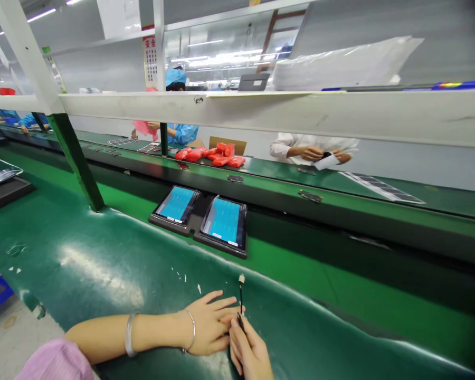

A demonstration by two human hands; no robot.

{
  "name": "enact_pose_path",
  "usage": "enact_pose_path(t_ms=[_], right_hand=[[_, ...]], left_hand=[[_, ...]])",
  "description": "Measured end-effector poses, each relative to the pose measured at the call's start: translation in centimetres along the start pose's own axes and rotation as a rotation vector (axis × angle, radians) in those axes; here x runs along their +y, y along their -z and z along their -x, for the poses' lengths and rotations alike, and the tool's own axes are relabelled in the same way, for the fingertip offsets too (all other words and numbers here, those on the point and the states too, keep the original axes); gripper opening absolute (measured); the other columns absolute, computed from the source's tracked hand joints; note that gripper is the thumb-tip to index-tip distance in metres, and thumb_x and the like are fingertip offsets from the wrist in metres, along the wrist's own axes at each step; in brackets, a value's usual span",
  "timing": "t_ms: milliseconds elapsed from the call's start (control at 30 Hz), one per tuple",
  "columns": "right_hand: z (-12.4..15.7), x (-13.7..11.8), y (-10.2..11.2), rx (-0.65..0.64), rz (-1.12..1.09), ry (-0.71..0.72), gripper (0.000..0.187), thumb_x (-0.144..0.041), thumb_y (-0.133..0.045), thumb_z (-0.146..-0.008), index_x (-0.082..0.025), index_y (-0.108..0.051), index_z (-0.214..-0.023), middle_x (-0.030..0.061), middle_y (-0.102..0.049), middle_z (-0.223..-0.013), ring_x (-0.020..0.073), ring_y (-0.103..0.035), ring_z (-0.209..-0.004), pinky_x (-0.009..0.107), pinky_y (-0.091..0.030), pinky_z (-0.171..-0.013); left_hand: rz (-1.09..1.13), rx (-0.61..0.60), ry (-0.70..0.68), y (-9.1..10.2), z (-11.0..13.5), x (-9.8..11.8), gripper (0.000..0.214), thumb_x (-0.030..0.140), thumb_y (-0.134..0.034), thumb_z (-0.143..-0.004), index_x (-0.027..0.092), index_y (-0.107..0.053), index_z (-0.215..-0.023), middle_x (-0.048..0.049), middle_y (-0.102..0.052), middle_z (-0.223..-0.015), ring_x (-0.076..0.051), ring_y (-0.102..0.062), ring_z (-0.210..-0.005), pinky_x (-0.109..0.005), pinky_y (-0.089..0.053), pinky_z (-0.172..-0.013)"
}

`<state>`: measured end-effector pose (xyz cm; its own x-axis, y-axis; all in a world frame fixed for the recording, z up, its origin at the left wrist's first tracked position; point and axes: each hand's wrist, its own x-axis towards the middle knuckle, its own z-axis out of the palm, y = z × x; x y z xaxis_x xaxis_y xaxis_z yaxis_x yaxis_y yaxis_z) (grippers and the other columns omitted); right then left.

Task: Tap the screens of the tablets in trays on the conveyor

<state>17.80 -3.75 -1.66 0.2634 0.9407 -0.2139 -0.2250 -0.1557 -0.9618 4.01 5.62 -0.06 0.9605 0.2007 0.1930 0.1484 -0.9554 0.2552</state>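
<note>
My left hand [209, 324] lies flat on the green bench mat [103, 264], fingers stretched out toward the right, a bracelet on the wrist. My right hand [250, 351] is closed in a pinch on a thin black stick-like tool [241, 298] with a small pale tip, held upright just past my left fingertips. Two tablets with blue screens [178, 204] [225, 221] lie side by side in a dark tray on the conveyor strip ahead of my hands.
A white shelf beam [261, 111] on a green post [76, 161] crosses overhead. Across the line, a person in white sleeves [312, 150] handles something small, and a person in a blue cap [177, 79] sits by red bags [211, 154]. Small dark parts lie on the far belt.
</note>
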Motion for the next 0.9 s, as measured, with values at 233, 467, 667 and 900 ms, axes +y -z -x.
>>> enact_pose_path(t_ms=[233, 467, 667, 900], right_hand=[[-0.04, 0.10, 0.01, -0.020, 0.004, 0.017, 0.057, -0.074, -0.065, -0.080, -0.018, -0.061, -0.089, -0.0135, -0.030, -0.047, 0.0058, -0.020, -0.038, 0.021, -0.018, -0.036], [-0.08, 0.33, 0.17, -0.020, 0.014, 0.024, 0.057, -0.073, -0.063, -0.082, -0.018, -0.060, -0.092, -0.0134, -0.031, -0.046, 0.0063, -0.022, -0.038, 0.021, -0.019, -0.036], [-0.11, 0.70, 0.26, -0.023, 0.023, 0.032, 0.059, -0.073, -0.062, -0.083, -0.016, -0.059, -0.100, -0.0145, -0.030, -0.046, 0.0064, -0.021, -0.037, 0.021, -0.018, -0.036], [-0.15, 0.42, 0.13, -0.026, 0.021, 0.026, 0.058, -0.074, -0.063, -0.081, -0.017, -0.060, -0.092, -0.0139, -0.030, -0.046, 0.0059, -0.021, -0.037, 0.021, -0.017, -0.036]], left_hand=[[0.028, 0.012, 0.006, -0.27, 0.14, -0.04, 0.053, 0.035, -0.033, -0.107, 0.010, -0.029, -0.154, -0.0091, -0.032, -0.160, -0.023, -0.016, -0.151, -0.047, -0.014, -0.126], [0.074, 0.003, 0.010, -0.15, 0.11, 0.00, 0.053, 0.035, -0.033, -0.108, 0.010, -0.030, -0.154, -0.0097, -0.030, -0.160, -0.025, -0.016, -0.151, -0.048, -0.013, -0.126], [0.030, -0.011, 0.008, 0.07, -0.05, 0.15, 0.052, 0.034, -0.034, -0.107, 0.009, -0.033, -0.153, -0.0109, -0.032, -0.159, -0.025, -0.018, -0.151, -0.050, -0.019, -0.126], [0.021, -0.015, 0.010, 0.23, 0.00, 0.15, 0.053, 0.034, -0.034, -0.107, 0.008, -0.032, -0.153, -0.0117, -0.034, -0.158, -0.024, -0.018, -0.151, -0.049, -0.018, -0.126]])
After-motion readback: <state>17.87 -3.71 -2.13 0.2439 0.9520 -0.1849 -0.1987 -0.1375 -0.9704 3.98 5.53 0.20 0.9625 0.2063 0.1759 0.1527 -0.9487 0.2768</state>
